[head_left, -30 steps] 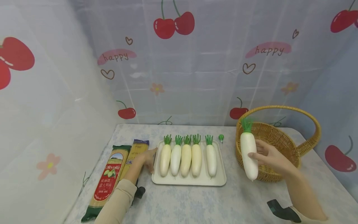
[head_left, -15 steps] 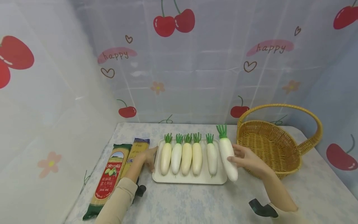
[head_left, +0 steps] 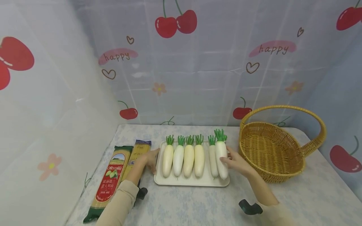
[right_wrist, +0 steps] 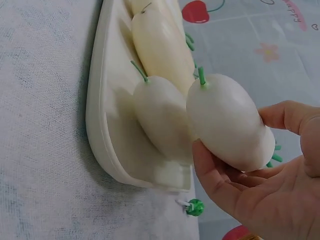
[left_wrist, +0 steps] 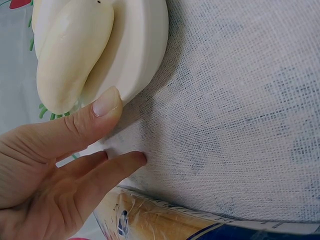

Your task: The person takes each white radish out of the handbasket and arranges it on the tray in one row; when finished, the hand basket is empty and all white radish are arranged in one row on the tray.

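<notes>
My right hand (head_left: 237,164) holds a white radish (head_left: 222,158) with green leaves between thumb and fingers. This radish is over the right end of a cream tray (head_left: 192,182), overlapping the tray's rightmost radish (head_left: 212,160). In the right wrist view the held radish (right_wrist: 225,120) hangs raised beside the radish (right_wrist: 162,117) in the tray. Several more radishes, some white and some yellowish, lie side by side in the tray, leaves to the back. My left hand (head_left: 151,160) is at the tray's left edge. In the left wrist view its thumb (left_wrist: 107,105) touches the rim, fingers extended loosely below.
A wicker basket (head_left: 271,150) with a tall handle stands on the right. Two pasta packets, one red-labelled (head_left: 110,182) and one yellow (head_left: 138,153), lie left, partly under the left arm. A small green-headed stick (right_wrist: 195,207) lies beyond the tray. Printed curtains surround the table.
My right hand has carried the radish leftward from in front of the basket to over the tray's right end, lowering it. The left hand stays at the tray's edge.
</notes>
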A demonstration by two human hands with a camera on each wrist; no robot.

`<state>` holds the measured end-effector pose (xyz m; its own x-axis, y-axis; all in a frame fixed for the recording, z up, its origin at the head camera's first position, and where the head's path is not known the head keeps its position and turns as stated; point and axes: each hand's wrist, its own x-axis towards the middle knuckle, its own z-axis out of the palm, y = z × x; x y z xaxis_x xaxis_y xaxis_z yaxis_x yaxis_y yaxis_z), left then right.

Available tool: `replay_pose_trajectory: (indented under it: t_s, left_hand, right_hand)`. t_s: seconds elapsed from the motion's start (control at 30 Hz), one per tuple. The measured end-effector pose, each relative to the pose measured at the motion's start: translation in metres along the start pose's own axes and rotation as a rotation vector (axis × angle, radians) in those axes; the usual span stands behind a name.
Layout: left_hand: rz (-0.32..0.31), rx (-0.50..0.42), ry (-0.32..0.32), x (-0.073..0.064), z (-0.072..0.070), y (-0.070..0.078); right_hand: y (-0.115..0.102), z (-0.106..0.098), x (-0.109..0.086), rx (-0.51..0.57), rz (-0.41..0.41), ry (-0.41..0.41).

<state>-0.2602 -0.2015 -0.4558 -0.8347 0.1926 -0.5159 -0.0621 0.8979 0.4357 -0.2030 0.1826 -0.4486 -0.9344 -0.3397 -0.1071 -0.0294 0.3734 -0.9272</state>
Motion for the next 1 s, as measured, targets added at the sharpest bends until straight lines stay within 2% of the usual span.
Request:
replay_pose_trajectory:
  t_s: [0.2,0.5,0.63,0.87,1.0]
  left_hand:
    - [0.011,0.002,-0.002,0.0,-0.001,0.0]
    - [0.002,-0.006,-0.008,0.0,0.0,0.0]
    - [0.011,0.001,-0.005,-0.001,-0.001,0.0]
    - [0.012,0.0,-0.003,0.0,-0.001,0.0]
    - [0.005,0.015,-0.005,0.0,0.0,0.0]
  right_hand:
    - [0.003,0.004,0.014,-0.047,0.074,0.059]
    - [0.012,0.01,0.029,-0.048,0.139,0.061]
    - [0.013,0.011,0.031,-0.052,0.166,0.092]
    - [0.024,0.009,0.032,0.008,0.204,0.103]
    - [0.026,0.01,0.031,-0.047,0.197,0.127]
